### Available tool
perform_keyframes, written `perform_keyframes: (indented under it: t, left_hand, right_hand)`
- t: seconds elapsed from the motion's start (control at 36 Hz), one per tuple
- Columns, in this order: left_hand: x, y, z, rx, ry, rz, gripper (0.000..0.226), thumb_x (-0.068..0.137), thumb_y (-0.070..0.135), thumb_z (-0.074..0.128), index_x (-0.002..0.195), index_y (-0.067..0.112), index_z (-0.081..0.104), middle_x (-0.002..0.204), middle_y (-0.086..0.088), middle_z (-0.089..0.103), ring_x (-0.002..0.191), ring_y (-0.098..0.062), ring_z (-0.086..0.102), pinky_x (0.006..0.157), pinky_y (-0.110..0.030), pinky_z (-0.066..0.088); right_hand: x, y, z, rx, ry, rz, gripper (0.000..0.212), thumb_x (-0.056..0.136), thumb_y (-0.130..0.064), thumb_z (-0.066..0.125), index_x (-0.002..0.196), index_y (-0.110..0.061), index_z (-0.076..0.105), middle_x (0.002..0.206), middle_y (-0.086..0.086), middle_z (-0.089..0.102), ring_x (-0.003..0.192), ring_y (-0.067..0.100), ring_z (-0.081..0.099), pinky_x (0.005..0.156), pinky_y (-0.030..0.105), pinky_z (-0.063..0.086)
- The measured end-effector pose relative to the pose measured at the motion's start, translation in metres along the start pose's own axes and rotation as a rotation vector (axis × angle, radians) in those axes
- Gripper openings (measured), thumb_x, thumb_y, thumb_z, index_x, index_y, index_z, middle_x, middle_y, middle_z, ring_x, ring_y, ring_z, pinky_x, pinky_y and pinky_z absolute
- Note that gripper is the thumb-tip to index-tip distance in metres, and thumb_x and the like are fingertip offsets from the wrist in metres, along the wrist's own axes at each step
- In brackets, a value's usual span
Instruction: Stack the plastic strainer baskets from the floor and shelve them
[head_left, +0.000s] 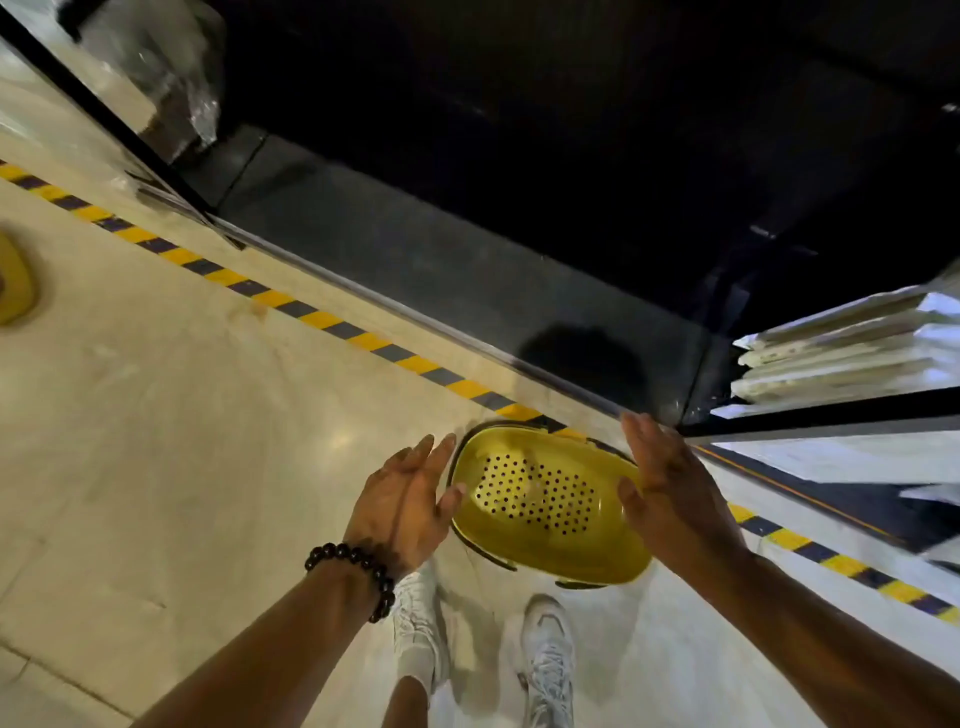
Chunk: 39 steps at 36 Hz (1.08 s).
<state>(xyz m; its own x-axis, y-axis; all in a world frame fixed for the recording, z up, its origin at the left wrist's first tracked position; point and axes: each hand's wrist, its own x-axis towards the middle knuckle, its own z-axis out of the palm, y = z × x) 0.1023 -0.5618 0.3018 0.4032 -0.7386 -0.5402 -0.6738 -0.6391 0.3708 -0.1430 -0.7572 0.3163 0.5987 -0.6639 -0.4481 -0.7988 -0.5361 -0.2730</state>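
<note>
The yellow strainer basket (550, 501) sits between both hands, above the floor (156, 441) and just short of the shelf edge (415, 312). The left hand (402, 501) flanks its left rim with fingers straight and spread, perhaps only the thumb touching; the right hand (670, 486) presses flat against the right rim. Nothing curls under the rim (a palm squeeze only), so I judge the smooth plastic could slip and drop. Another yellow basket (15, 283) lies well left of it.

floor (171, 467): pale, glossy | striped tape (322, 319) across it | yellow basket (14, 283) at left edge
</note>
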Motion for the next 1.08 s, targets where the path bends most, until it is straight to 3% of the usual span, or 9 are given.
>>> perform_keyframes:
  t: [0.08,0.17,0.28,0.44,0.56,0.81,1.08]
  left_hand:
    - [-0.019,0.011,-0.041,0.135,0.109,0.025,0.067,0.105,0.058,0.033,0.165,0.033,0.019,0.171,-0.005,0.026,0.154,-0.03,0.03,0.124,-0.046,0.028]
    - [-0.044,0.021,-0.09,0.171,0.23,0.025,0.067,0.104,0.061,0.026,0.164,0.032,0.023,0.171,-0.006,0.027,0.153,-0.034,0.031,0.123,-0.051,0.027]
    - [-0.088,0.023,-0.16,0.186,0.335,-0.01,0.066,0.105,0.062,0.023,0.165,0.038,0.01,0.173,0.0,0.018,0.157,-0.03,0.021,0.125,-0.049,0.018]
    - [-0.181,0.017,-0.265,0.173,0.484,-0.098,0.065,0.105,0.062,0.021,0.165,0.038,0.014,0.17,0.001,0.027,0.155,-0.029,0.026,0.124,-0.05,0.022]
    - [-0.248,-0.001,-0.316,0.173,0.559,-0.158,0.064,0.104,0.06,0.025,0.164,0.037,0.018,0.169,-0.001,0.031,0.153,-0.031,0.029,0.124,-0.052,0.023]
    - [-0.375,-0.092,-0.378,0.199,0.639,-0.368,0.069,0.105,0.063,0.026,0.164,0.039,-0.001,0.173,-0.002,0.017,0.157,-0.035,0.021,0.125,-0.056,0.019]
    - [-0.462,-0.218,-0.419,0.195,0.65,-0.525,0.071,0.105,0.063,0.028,0.165,0.035,0.003,0.173,-0.003,0.017,0.157,-0.035,0.02,0.126,-0.055,0.02]
  right_hand:
    - [0.002,-0.034,-0.042,-0.158,0.001,-0.086,0.077,0.104,-0.045,0.042,0.165,-0.025,0.0,0.173,0.005,0.009,0.158,0.031,0.012,0.126,0.047,0.022]
    - [0.001,-0.071,-0.086,-0.261,-0.002,-0.16,0.078,0.104,-0.046,0.035,0.162,-0.027,-0.014,0.173,0.0,-0.002,0.159,0.027,0.004,0.127,0.046,0.017]
    - [-0.016,-0.134,-0.154,-0.302,0.029,-0.249,0.078,0.104,-0.038,0.04,0.163,-0.028,-0.009,0.173,-0.003,-0.001,0.159,0.026,0.003,0.126,0.047,0.016]
    - [-0.053,-0.24,-0.256,-0.329,0.114,-0.404,0.075,0.104,-0.036,0.042,0.165,-0.027,-0.002,0.173,-0.005,0.001,0.159,0.021,0.002,0.127,0.043,0.014]
    - [-0.08,-0.319,-0.302,-0.366,0.165,-0.54,0.075,0.105,-0.04,0.044,0.165,-0.022,0.002,0.173,-0.001,0.007,0.159,0.025,0.008,0.126,0.045,0.021]
    - [-0.122,-0.491,-0.335,-0.377,0.219,-0.805,0.074,0.105,-0.046,0.047,0.164,-0.022,0.01,0.171,0.002,0.018,0.157,0.026,0.016,0.124,0.047,0.028]
    - [-0.156,-0.653,-0.312,-0.388,0.157,-0.986,0.072,0.104,-0.048,0.047,0.163,-0.024,0.016,0.169,0.0,0.025,0.156,0.025,0.022,0.123,0.048,0.03]
